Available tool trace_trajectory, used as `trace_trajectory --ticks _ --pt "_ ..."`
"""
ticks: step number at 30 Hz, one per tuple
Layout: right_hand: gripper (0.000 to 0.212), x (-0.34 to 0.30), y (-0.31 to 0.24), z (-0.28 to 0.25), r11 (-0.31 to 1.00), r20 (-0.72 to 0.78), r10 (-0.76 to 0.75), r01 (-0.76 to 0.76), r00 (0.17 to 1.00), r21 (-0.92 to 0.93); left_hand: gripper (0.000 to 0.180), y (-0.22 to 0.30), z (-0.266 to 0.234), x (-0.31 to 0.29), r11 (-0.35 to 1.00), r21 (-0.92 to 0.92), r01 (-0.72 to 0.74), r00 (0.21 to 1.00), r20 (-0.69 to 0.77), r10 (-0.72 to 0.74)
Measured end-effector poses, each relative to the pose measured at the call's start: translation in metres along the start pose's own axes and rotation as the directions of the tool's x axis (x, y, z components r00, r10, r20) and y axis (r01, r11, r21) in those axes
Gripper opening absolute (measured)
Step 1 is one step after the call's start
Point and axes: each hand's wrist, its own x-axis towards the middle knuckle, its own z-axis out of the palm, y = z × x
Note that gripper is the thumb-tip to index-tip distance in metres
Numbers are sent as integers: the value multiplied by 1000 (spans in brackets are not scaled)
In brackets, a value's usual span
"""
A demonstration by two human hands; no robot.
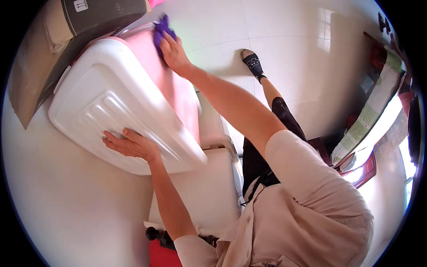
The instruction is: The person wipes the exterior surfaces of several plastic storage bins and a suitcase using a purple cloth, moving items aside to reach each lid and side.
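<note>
A large storage box with a white ribbed lid (89, 84) and pink side walls (186, 104) stands at the left. My left hand (133, 146) is against the lid near its lower edge, the fingers stretched out and holding nothing. Farther off, my right hand (175, 54) grips a purple cloth (163, 34) at the far end of the pink side wall. Part of the cloth hides behind the fingers.
A brown and grey cardboard box (95, 22) stands beyond the storage box. Another pale box (200, 189) sits nearer to me, with a black object (153, 233) by it. My foot (252, 61) rests on the tiled floor (289, 49). Green-and-white patterned fabric (362, 118) is at the right.
</note>
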Motion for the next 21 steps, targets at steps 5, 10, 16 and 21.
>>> trace_trajectory --ticks 5,10,16,21 --pt "35 -235 -1 17 608 472 771 -715 428 -344 68 -63 -54 -1 982 187 21 997 -76 -7" --pt "48 -208 154 -34 78 460 876 -984 143 157 68 21 18 2 991 -100 -87 996 14 89" --pt "23 -20 28 36 914 128 -352 370 927 -166 69 -30 -26 0 996 85 20 999 -39 -16" --pt "35 -106 29 17 878 255 478 -466 840 -110 75 -34 -23 4 999 45 -16 998 -52 18"
